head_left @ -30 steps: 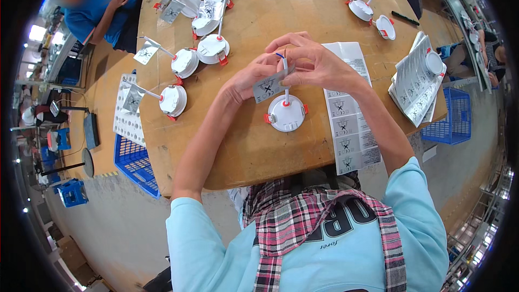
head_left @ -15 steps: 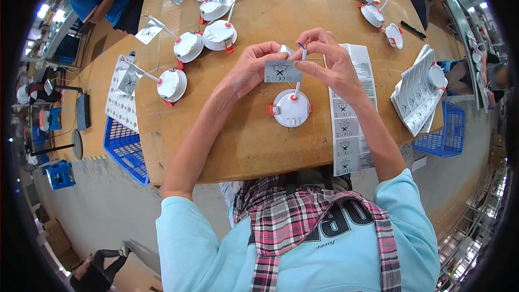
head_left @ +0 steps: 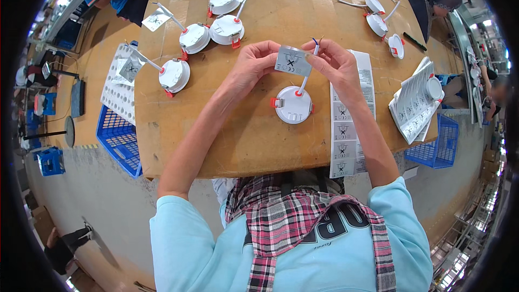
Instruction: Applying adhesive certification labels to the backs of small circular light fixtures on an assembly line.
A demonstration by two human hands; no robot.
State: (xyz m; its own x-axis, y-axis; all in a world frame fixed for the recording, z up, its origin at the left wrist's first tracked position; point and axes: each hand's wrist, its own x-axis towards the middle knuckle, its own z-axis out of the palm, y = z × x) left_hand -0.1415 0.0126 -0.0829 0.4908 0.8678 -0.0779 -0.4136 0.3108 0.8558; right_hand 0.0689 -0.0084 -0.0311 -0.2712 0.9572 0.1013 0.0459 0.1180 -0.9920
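A round white downlight point(head_left: 293, 109) with red-tipped spring clips lies on the table in front of me. Its white cable point(head_left: 304, 84) rises from a red grommet and ends in bare wires near my right fingers. A silver printed label point(head_left: 292, 60) stands out to the left of the cable. My left hand point(head_left: 252, 65) pinches the label by its left edge. With thumb and fingers closed, my right hand point(head_left: 336, 65) grips the label's right edge against the cable; its exact contact there is partly hidden. A strip of silver labels point(head_left: 341, 130) lies beneath my right forearm.
Several downlights point(head_left: 174, 75) with labelled cables lie at the left and far left. More downlights point(head_left: 377, 24) and a black pen point(head_left: 414, 41) lie at the far right. A label stack point(head_left: 413, 103) bears a small white round part. Blue crates point(head_left: 119, 140) stand beside the table.
The label has turned to face me more squarely and come closer to the cable. My right hand has shifted slightly down and right, with its fingers closer together. The view has moved slightly.
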